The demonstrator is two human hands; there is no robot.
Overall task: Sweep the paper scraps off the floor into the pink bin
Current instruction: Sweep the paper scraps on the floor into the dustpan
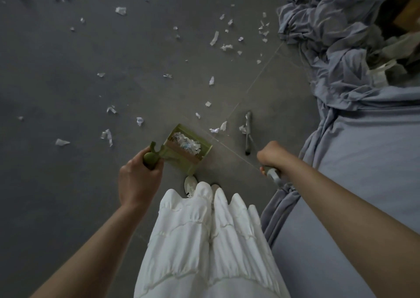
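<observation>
My left hand grips the round end of the handle of an olive-green dustpan. The dustpan stands on the grey floor just ahead of my feet and holds a heap of white paper scraps. My right hand grips the grey handle of a broom. The broom head rests on the floor to the right of the dustpan, seen edge-on, with a scrap stuck to it. Several white paper scraps lie scattered over the floor ahead and to the left. No pink bin is in view.
A bed with a crumpled blue-grey sheet fills the right side, and its cloth hangs down to the floor beside my right arm. My white skirt and white shoe are below the dustpan.
</observation>
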